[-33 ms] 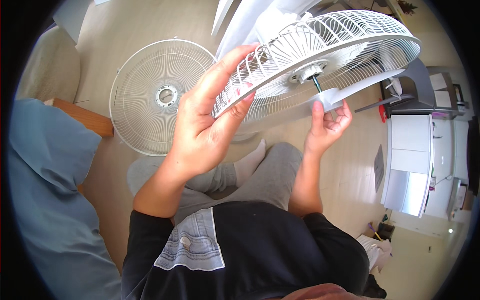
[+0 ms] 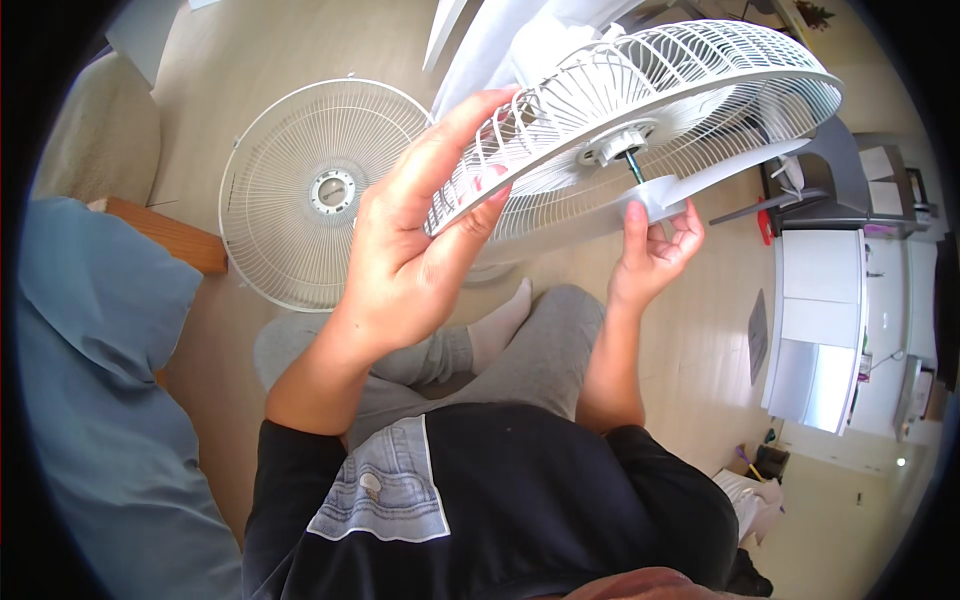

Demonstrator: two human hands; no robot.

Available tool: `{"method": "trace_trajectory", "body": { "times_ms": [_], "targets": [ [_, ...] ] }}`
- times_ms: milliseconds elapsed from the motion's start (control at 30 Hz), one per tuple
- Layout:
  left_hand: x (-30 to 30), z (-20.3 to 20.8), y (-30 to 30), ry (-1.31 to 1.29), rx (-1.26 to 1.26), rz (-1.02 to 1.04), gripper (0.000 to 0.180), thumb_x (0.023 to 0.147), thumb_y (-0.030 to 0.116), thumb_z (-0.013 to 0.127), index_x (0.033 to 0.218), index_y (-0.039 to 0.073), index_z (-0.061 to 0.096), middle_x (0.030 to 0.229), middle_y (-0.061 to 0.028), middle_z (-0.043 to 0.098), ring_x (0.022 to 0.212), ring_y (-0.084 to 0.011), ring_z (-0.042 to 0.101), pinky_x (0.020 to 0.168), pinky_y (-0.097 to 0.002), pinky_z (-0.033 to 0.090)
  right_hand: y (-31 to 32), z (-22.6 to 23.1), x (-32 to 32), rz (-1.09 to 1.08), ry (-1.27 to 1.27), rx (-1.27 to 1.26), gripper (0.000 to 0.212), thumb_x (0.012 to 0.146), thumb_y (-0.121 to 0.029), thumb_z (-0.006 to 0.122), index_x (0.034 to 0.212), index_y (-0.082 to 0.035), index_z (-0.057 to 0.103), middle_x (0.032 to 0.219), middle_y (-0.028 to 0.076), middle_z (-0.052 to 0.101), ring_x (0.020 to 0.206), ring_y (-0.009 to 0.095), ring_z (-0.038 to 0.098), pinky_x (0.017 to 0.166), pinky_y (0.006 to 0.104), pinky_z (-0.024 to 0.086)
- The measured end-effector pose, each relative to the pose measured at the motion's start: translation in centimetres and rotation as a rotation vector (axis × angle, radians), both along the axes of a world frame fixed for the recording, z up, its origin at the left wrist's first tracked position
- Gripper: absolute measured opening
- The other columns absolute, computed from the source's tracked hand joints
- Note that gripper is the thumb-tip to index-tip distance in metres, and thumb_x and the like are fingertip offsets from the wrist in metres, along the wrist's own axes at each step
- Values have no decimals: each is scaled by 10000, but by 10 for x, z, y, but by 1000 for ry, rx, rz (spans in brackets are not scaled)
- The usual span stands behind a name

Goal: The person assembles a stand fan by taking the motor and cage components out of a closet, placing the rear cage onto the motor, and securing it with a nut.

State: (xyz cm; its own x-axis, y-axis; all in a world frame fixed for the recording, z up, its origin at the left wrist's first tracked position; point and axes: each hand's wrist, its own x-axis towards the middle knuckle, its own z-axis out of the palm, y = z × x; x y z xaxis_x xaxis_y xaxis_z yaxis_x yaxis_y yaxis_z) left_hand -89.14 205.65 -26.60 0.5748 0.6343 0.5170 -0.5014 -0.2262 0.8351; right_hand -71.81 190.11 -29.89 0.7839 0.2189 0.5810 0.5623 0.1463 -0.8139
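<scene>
Tilted in front of me is the white rear guard [image 2: 590, 95] of a fan, a round wire cage. My left hand [image 2: 410, 240] grips its rim at the near left, fingers over the wires and thumb along the edge. From the guard's hub a dark metal shaft [image 2: 634, 168] sticks out toward me. My right hand [image 2: 655, 250] pinches the hub of the pale, see-through fan blade [image 2: 735, 172], which sits at the shaft's end. Another wire guard [image 2: 275, 195] with a round centre badge lies flat on the floor to the left.
Blue fabric [image 2: 100, 350] over a wooden-framed piece of furniture [image 2: 170, 235] stands at my left. Beyond the guard hangs white cloth [image 2: 480, 60]. A grey chair [image 2: 840, 165] and a white cabinet [image 2: 820, 320] are at the right. I sit cross-legged on the light floor [image 2: 690, 320].
</scene>
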Motion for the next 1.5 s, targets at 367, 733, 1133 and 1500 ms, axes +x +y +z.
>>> {"method": "trace_trajectory", "body": {
  "times_ms": [367, 733, 1133, 1500],
  "targets": [
    [-1, -3, -1, 20, 83, -13, 497, 774, 42, 624, 1249, -4, 486, 1187, -178, 559, 1096, -297, 555, 912, -335, 421, 20, -2, 21, 29, 38, -60, 649, 705, -51, 766, 1218, -7, 372, 1100, 105, 398, 979, 226, 537, 788, 313, 494],
    [-11, -33, 64, 53, -490, -215, 598, 925, 413, 383, 1373, 30, 281, 1319, -162, 437, 1202, -238, 413, 980, -375, 321, -9, -5, 20, 44, 90, -164, 580, 842, -176, 650, 1301, -30, 326, 1144, 150, 416, 884, 183, 538, 768, 314, 496],
    [0, -277, 43, 1594, 543, 282, 526, 763, 395, 636, 1199, 123, 527, 1132, -114, 541, 1037, -294, 535, 836, -439, 461, -80, -22, 0, 55, 117, -260, 401, 849, -50, 607, 1223, -25, 464, 1050, 104, 522, 817, 102, 502, 669, 212, 447],
    [-67, -193, 63, 1571, 455, 222, 436, 753, 428, 581, 945, 43, 648, 925, -116, 643, 857, -223, 597, 789, -362, 463, -97, -45, -13, 281, 301, -245, 287, 850, -61, 615, 1124, -6, 548, 912, 57, 587, 767, 83, 551, 678, 201, 462]
  ]
}}
